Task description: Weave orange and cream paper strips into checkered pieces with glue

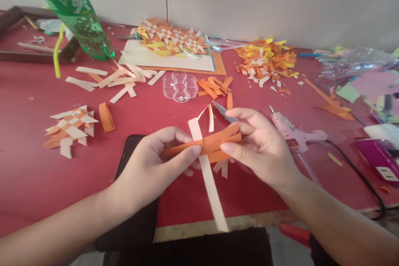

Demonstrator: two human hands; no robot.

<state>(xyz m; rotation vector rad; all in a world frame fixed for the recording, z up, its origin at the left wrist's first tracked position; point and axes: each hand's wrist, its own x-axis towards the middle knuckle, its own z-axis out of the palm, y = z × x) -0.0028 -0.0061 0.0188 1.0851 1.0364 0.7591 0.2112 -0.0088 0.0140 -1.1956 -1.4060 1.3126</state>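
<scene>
Both my hands hold a small bundle of orange paper strips [215, 143] just above the red table [37, 174]. My left hand [152, 162] pinches the bundle's left end between thumb and fingers. My right hand [258, 145] grips the right end. A long pale strip [207, 174] crosses the orange ones and hangs down past the table's front edge. Another pale strip loops up behind the bundle. Scissor tips [222, 111] poke out just behind my right fingers.
A black phone [126, 158] lies under my left wrist. A pink glue gun [294, 135] with its cord lies to the right. A woven paper piece [71, 126], loose strips [115, 79], a clear flower-shaped box [180, 86], scrap pile [264, 60], woven mat [170, 39] and green bottle [76, 12] lie behind.
</scene>
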